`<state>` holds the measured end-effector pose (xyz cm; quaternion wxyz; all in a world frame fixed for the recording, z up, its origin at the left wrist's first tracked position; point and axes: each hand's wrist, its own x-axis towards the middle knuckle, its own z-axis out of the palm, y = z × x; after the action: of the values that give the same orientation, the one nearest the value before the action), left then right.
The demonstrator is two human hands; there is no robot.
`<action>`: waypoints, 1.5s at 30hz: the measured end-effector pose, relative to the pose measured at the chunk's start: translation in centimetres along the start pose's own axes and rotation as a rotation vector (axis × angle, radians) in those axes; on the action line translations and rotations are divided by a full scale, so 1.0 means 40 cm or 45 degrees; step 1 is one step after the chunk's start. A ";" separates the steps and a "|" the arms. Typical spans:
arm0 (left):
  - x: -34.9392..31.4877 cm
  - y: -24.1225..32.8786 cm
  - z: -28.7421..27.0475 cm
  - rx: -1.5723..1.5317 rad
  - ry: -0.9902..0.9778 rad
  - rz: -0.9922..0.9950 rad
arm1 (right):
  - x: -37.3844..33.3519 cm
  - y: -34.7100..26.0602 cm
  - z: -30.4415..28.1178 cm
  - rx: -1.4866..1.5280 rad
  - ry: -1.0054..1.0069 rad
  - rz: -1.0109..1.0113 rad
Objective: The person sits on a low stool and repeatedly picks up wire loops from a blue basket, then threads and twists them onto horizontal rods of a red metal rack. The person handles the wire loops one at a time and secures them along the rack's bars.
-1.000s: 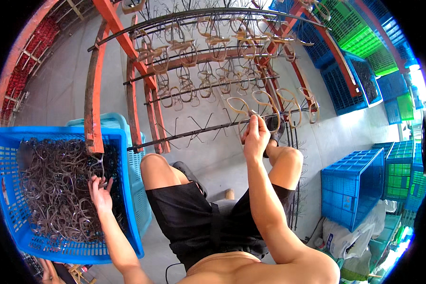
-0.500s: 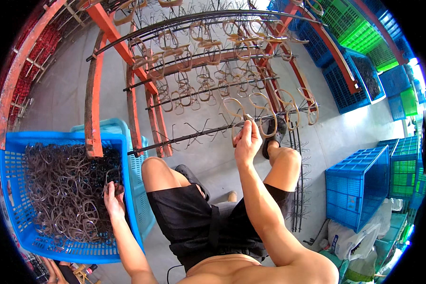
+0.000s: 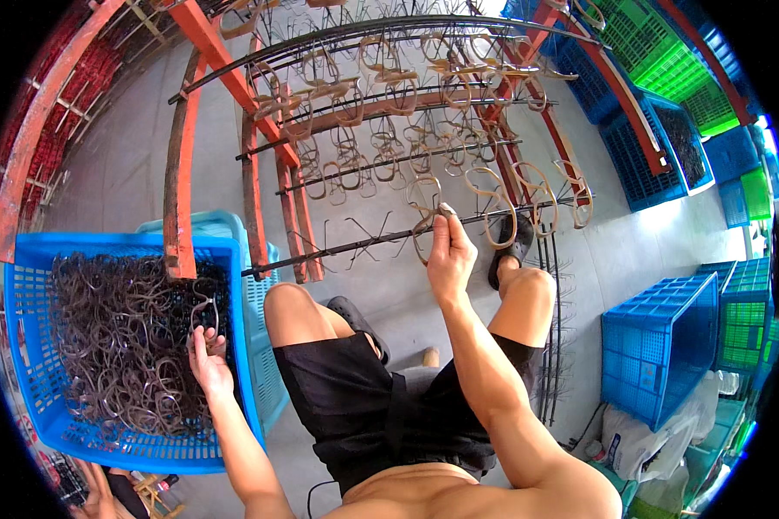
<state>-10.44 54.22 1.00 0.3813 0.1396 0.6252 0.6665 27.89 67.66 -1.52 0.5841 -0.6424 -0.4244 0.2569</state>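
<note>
Just above the frame's centre, a tan looped piece [image 3: 426, 208] overlaps the black rod [image 3: 320, 256]; my right hand [image 3: 452, 251] pinches it. I judge the step as seating it on the wire hooks [image 3: 384, 223]; the next move calls for alignment before release. Seating contact is obscured. At left, whether my left hand [image 3: 211, 365] grips one of the dark loops [image 3: 130, 346] in the blue basket [image 3: 245, 368], I cannot tell.

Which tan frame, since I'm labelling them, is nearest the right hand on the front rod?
The leftmost frame in that row: the right hand pinches it, while the other frames hang farther right, untouched.
</note>
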 end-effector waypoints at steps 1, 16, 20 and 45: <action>-0.004 0.003 -0.004 -0.027 0.012 0.019 | 0.002 -0.005 -0.003 -0.012 0.003 -0.008; -0.152 0.067 0.052 -0.122 -0.383 0.215 | 0.012 0.022 0.003 0.183 0.043 0.055; -0.226 0.068 0.075 -0.032 -0.584 0.146 | 0.024 0.033 -0.004 0.171 0.043 0.098; -0.280 -0.032 0.173 0.147 -0.713 0.187 | -0.119 -0.045 0.120 0.396 -0.009 0.318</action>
<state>2.09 51.51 4.29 0.4812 0.3846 0.5207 0.5911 21.08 66.11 -1.48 0.6385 -0.5912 -0.2986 0.3921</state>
